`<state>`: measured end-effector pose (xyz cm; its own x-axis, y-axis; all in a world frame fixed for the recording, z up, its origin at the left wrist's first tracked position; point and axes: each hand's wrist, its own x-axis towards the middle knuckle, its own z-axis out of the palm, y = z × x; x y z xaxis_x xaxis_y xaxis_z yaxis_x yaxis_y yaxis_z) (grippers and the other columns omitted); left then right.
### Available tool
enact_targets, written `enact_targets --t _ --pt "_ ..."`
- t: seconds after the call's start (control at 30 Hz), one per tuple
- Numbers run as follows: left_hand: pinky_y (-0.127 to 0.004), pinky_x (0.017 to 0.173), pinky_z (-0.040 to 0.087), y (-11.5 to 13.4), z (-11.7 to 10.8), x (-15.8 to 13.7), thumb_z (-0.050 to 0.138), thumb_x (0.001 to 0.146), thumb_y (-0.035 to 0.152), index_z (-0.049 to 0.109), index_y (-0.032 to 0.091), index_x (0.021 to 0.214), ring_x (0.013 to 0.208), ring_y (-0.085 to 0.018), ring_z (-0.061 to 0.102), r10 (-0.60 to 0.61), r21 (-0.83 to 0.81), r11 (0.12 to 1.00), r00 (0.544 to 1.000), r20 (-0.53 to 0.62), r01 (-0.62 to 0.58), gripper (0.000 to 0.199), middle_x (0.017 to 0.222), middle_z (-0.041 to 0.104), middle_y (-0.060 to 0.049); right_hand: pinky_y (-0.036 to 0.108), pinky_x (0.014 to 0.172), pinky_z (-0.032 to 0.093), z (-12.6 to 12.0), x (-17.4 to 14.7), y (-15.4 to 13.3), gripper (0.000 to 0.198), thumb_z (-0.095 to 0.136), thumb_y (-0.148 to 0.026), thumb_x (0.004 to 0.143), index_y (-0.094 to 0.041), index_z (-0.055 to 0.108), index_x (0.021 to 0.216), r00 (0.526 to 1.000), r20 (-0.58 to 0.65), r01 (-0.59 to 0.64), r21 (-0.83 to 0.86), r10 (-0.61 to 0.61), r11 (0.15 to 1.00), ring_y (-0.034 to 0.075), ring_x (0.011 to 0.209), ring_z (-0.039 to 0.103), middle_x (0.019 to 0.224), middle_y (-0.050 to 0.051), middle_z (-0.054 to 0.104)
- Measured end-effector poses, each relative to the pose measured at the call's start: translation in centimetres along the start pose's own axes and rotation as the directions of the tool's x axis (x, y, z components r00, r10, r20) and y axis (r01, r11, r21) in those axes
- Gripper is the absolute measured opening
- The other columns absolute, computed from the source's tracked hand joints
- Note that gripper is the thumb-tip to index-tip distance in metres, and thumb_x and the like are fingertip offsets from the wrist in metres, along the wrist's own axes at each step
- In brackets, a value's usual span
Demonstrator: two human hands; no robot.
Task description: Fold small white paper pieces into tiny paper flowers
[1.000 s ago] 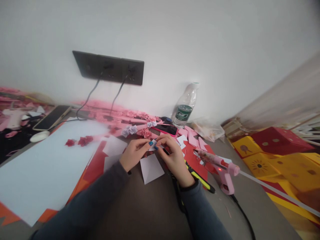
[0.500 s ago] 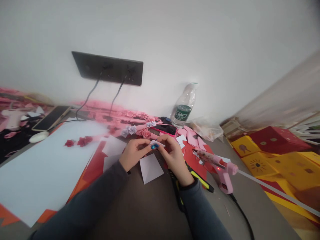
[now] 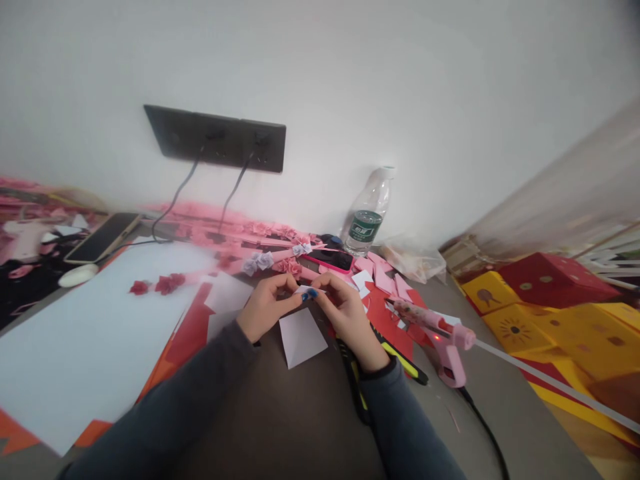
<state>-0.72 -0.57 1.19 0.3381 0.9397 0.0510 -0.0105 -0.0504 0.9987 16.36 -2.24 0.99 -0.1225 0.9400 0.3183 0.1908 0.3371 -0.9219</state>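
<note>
Left hand (image 3: 265,310) and right hand (image 3: 346,315) pinch a small white paper piece (image 3: 303,289), just far of a flat white paper square (image 3: 303,339); apparently mid-fold, calling for even thumb pressure.

Desk (image 3: 310,413) below a wall socket (image 3: 220,143)

In the middle, a piece of paper (image 3: 301,289) sits between the left hand (image 3: 265,310) and the right hand (image 3: 347,317); a second piece (image 3: 302,339) lies on the desk, just nearer. To the left lies a sheet (image 3: 105,327), a phone (image 3: 104,237) beyond its far edge. Behind the hands are flowers (image 3: 259,261); farther back, by the wall, stands a bottle (image 3: 367,223), a bag (image 3: 415,261) to its right. A glue gun (image 3: 453,350) lies right of the hands, boxes (image 3: 545,317) farthest right.
</note>
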Motion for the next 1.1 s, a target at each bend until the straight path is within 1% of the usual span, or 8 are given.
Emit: enact_targets --t 0.17,0.27,0.47,0.63,0.7,0.77,0.97,1.1 --pt "-0.023 0.053 0.030 0.14 0.11 -0.05 0.066 0.079 0.036 0.046 0.018 0.068 0.058 -0.009 0.037 -0.011 0.023 1.000 1.000 0.005 0.011 0.029 0.065 0.040 0.006 0.027 0.057 0.041 -0.09 0.01 0.31 0.025 0.056 -0.043 0.092 -0.021 0.058 0.081 1.000 0.002 -0.010 0.005 0.010 1.000 0.016 0.063 0.054 0.071 0.000 0.057" --pt "-0.023 0.054 0.029 0.01 0.04 -0.04 0.065 0.082 0.036 0.045 0.018 0.068 0.058 -0.009 0.036 0.021 0.052 0.998 1.000 0.019 -0.021 0.031 0.064 0.038 0.006 0.027 0.056 0.040 -0.10 -0.04 0.39 0.022 0.057 -0.040 0.091 -0.021 0.057 0.080 1.000 0.018 -0.006 -0.009 0.006 1.000 0.015 0.062 0.052 0.071 0.000 0.055" --pt "-0.022 0.052 0.031 0.11 0.13 -0.09 0.067 0.081 0.038 0.047 0.017 0.067 0.058 -0.008 0.037 0.048 0.036 0.998 0.999 -0.017 -0.048 0.032 0.064 0.038 0.005 0.029 0.061 0.043 -0.05 -0.14 0.22 0.017 0.059 -0.038 0.091 -0.021 0.060 0.089 0.999 0.043 0.010 0.017 -0.011 1.000 0.016 0.068 0.055 0.079 0.002 0.060" --pt "-0.020 0.048 0.038 0.12 0.46 0.00 0.067 0.079 0.056 0.060 0.016 0.085 0.062 -0.011 0.053 -0.046 -0.139 0.990 0.997 -0.060 0.037 0.040 0.076 0.054 0.000 0.027 0.060 0.043 -0.03 -0.05 0.78 0.019 0.061 -0.040 0.091 -0.021 0.057 0.088 0.998 -0.064 0.015 0.142 -0.006 0.990 0.014 0.066 0.053 0.078 0.000 0.056" --pt "-0.021 0.048 0.042 -0.06 0.48 0.07 0.063 0.079 0.063 0.062 0.015 0.089 0.065 -0.014 0.059 -0.092 -0.241 0.968 0.992 -0.081 0.070 0.049 0.081 0.058 -0.003 0.026 0.059 0.043 -0.04 -0.01 0.92 0.021 0.062 -0.041 0.090 -0.021 0.057 0.086 0.998 -0.070 0.010 0.176 0.002 0.984 0.014 0.065 0.054 0.078 0.000 0.056" --pt "-0.021 0.047 0.043 -0.23 0.50 0.10 0.061 0.078 0.067 0.062 0.014 0.089 0.063 -0.014 0.060 -0.131 -0.308 0.946 0.989 -0.066 0.105 0.054 0.077 0.061 -0.004 0.026 0.060 0.044 -0.05 -0.02 0.93 0.020 0.063 -0.040 0.090 -0.021 0.058 0.086 0.998 -0.058 0.007 0.189 0.004 0.982 0.014 0.066 0.055 0.078 0.000 0.057" --pt "-0.021 0.045 0.044 0.09 0.84 -0.05 0.066 0.075 0.065 0.063 0.013 0.082 0.054 -0.013 0.059 -0.196 -0.358 0.910 0.978 0.076 0.210 0.053 0.066 0.065 -0.006 0.029 0.064 0.048 -0.18 -0.13 0.66 0.013 0.060 -0.035 0.092 -0.022 0.063 0.093 0.999 -0.022 0.034 0.155 -0.031 0.987 0.016 0.070 0.060 0.080 0.002 0.064" --pt "-0.019 0.047 0.044 0.71 0.79 -0.01 0.079 0.067 0.054 0.064 0.014 0.084 0.053 -0.010 0.059 -0.261 -0.396 0.878 0.963 0.069 0.267 0.047 0.066 0.066 -0.002 0.031 0.070 0.051 -0.28 -0.09 0.51 0.009 0.058 -0.028 0.093 -0.023 0.066 0.092 0.992 0.008 0.125 0.148 -0.127 0.981 0.017 0.078 0.062 0.086 0.003 0.065"
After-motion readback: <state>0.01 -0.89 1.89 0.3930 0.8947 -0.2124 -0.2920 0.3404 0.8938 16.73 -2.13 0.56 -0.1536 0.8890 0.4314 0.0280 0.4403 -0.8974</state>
